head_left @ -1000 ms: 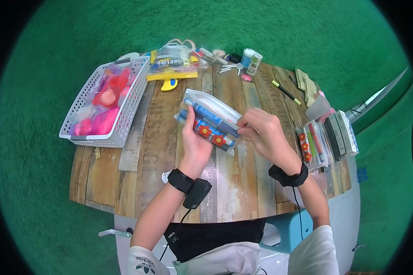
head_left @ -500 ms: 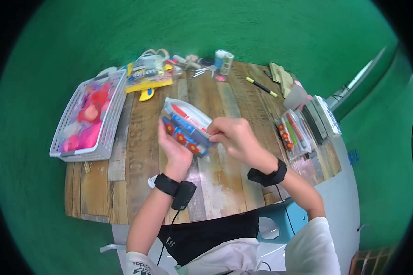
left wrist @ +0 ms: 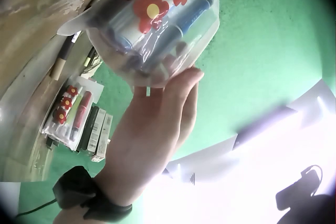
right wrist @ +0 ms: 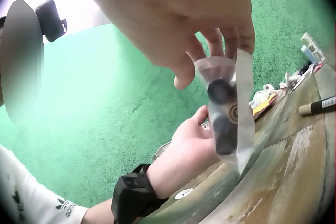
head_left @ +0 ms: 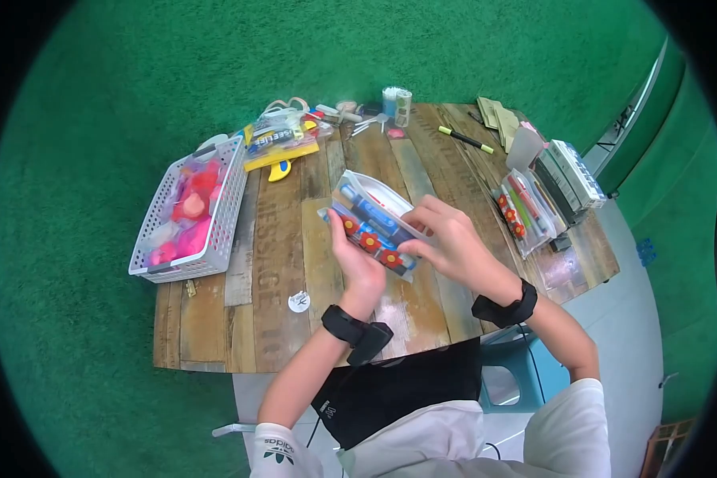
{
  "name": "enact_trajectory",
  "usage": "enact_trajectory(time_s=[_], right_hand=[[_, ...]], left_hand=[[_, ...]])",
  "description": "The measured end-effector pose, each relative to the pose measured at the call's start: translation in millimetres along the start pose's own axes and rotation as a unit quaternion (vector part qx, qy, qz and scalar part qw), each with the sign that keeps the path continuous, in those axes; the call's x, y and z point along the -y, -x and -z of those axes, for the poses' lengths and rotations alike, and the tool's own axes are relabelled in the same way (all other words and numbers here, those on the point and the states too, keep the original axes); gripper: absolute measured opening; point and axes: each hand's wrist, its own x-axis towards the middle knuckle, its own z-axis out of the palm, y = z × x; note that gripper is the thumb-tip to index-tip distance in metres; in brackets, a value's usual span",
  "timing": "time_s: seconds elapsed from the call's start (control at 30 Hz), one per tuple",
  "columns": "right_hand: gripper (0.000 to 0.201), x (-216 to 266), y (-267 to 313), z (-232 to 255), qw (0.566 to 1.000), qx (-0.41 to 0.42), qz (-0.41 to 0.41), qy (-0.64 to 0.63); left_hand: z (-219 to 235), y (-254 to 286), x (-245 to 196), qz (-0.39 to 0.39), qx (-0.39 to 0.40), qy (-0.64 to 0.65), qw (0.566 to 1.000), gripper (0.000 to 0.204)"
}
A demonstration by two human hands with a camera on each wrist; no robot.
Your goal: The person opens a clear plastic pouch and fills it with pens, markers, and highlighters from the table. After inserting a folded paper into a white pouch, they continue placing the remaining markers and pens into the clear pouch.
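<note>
A clear pouch (head_left: 374,223) with blue pens and red flowers printed on its side is held above the table. My left hand (head_left: 360,267) supports it from below and the left, thumb along the near side. At the pouch's right end, my right hand (head_left: 458,247) pinches the edge between thumb and fingers. In the left wrist view the pouch (left wrist: 157,35) shows its flowers and blue pens, with the right hand (left wrist: 152,129) at its far end. The right wrist view shows the pouch (right wrist: 226,113) end-on, dark pen ends inside.
A white basket (head_left: 231,207) of pink items stands at the left. Behind are a yellow-edged bag (head_left: 283,155), cotton swabs (head_left: 389,102) and a black marker (head_left: 465,139). A second flowered pouch (head_left: 526,211) and boxes (head_left: 570,179) stand at the right. A round sticker (head_left: 299,301) lies in front.
The head view has shifted. The pouch stays between both hands; the right thumb and fingers have moved slightly at its right end.
</note>
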Motion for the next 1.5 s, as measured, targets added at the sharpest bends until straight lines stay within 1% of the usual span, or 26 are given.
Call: enact_trajectory(time_s=[0.03, 0.07, 0.13, 0.17, 0.23, 0.27, 0.33, 0.43, 0.57, 0.63, 0.77, 0.83, 0.97, 1.03, 1.07, 1.13, 1.17, 1.23, 1.27, 1.33, 1.37, 1.43, 1.47, 1.5], right_hand=[[0.023, 0.6, 1.3, -2.6, 1.0, -0.026, 0.001, 0.014], [0.023, 3.9, 1.3, -4.3, 1.0, -0.026, 0.001, 0.013], [0.02, 11.7, -0.5, -9.1, 0.998, -0.065, -0.002, 0.011], [0.02, 12.8, -1.3, -12.7, 0.998, -0.065, -0.001, 0.008], [0.017, 13.2, -4.2, -19.6, 0.996, -0.087, -0.002, 0.005], [0.017, 14.7, -5.9, -21.0, 0.996, -0.088, -0.002, 0.003], [0.015, 19.1, -7.2, -24.2, 0.994, -0.091, 0.016, 0.057], [0.013, 22.4, -9.7, -30.6, 0.995, -0.093, 0.018, 0.012], [0.012, 23.2, -10.5, -36.8, 0.997, -0.072, -0.002, -0.036], [0.013, 28.5, -11.8, -36.5, 0.996, -0.029, -0.044, -0.074], [0.015, 29.7, -13.6, -37.2, 0.996, -0.007, -0.043, -0.08], [0.016, 27.2, -12.4, -36.4, 0.995, 0.016, -0.055, -0.085], [0.016, 18.4, -7.6, -39.7, 0.994, 0.012, -0.049, -0.101], [0.015, 14.5, -6.2, -39.7, 0.992, -0.008, -0.033, -0.118], [0.015, 12.6, -5.8, -39.7, 0.992, -0.007, -0.032, -0.121], [0.014, 10.6, -3.1, -40.6, 0.993, -0.026, -0.038, -0.105], [0.014, 11.5, -3.5, -40.2, 0.993, -0.026, -0.037, -0.107], [0.013, 16.6, -4.0, -35.6, 0.988, -0.019, -0.046, -0.144], [0.013, 19.5, -3.5, -31.8, 0.988, -0.018, -0.046, -0.144], [0.012, 24.7, -2.6, -21.4, 0.995, -0.008, 0.072, -0.073], [0.012, 26.7, -1.5, -16.4, 0.994, -0.006, 0.074, -0.075], [0.013, 26.9, 0.9, -6.8, 0.99, -0.055, 0.127, -0.041], [0.013, 21.5, 1.8, -1.2, 0.989, -0.054, 0.128, -0.044], [0.012, 13.7, 2.4, 5.8, 0.997, -0.041, 0.068, -0.001]], left_hand=[[-0.8, 3.3, 1.6, -0.023, 0.004, -0.006, 1.0, 0.043], [-0.1, 6.0, 2.8, -0.029, -0.01, -0.005, 1.0, 0.042], [-0.4, 13.3, 4.3, -0.039, -0.007, -0.009, 0.999, 0.042], [-0.9, 17.4, 3.6, -0.047, -0.004, -0.011, 0.999, 0.042], [-0.4, 25.1, 0.2, -0.036, 0.009, -0.006, 0.999, 0.043], [0.3, 26.4, -1.2, -0.056, 0.01, -0.015, 0.998, 0.043], [4.4, 28.7, -2.5, -0.101, 0.002, -0.045, 0.994, 0.046], [12.9, 26.7, -8.4, -0.096, -0.001, -0.044, 0.994, 0.047], [20.1, 29.3, -12.2, -0.101, -0.014, -0.052, 0.993, 0.05], [22.3, 31.5, -14.0, -0.085, -0.016, -0.032, 0.996, 0.052], [20.8, 35.9, -12.3, -0.093, -0.035, -0.029, 0.995, 0.053], [23.2, 36.4, -9.7, -0.092, -0.054, -0.032, 0.994, 0.054], [28.6, 35.4, -4.7, -0.095, -0.068, -0.038, 0.992, 0.053], [30.9, 34.6, -6.9, -0.101, -0.037, -0.054, 0.993, 0.05], [29.0, 34.5, -6.4, -0.104, -0.038, -0.055, 0.992, 0.05], [23.8, 37.0, -4.3, -0.175, -0.048, -0.091, 0.979, 0.048], [23.3, 36.8, -5.2, -0.176, -0.048, -0.093, 0.979, 0.048], [20.5, 38.1, -9.4, -0.138, -0.044, -0.048, 0.988, 0.049], [17.7, 39.8, -13.3, -0.138, -0.044, -0.049, 0.988, 0.049], [12.1, 42.6, -22.7, -0.09, -0.061, -0.008, 0.994, 0.049], [13.2, 41.5, -24.6, -0.093, -0.062, -0.008, 0.994, 0.049], [16.7, 39.2, -28.4, -0.08, -0.05, 0.019, 0.995, 0.048], [25.4, 35.6, -28.1, -0.071, -0.03, 0.007, 0.997, 0.051], [30.0, 35.3, -29.2, -0.073, -0.033, 0.006, 0.997, 0.051]])
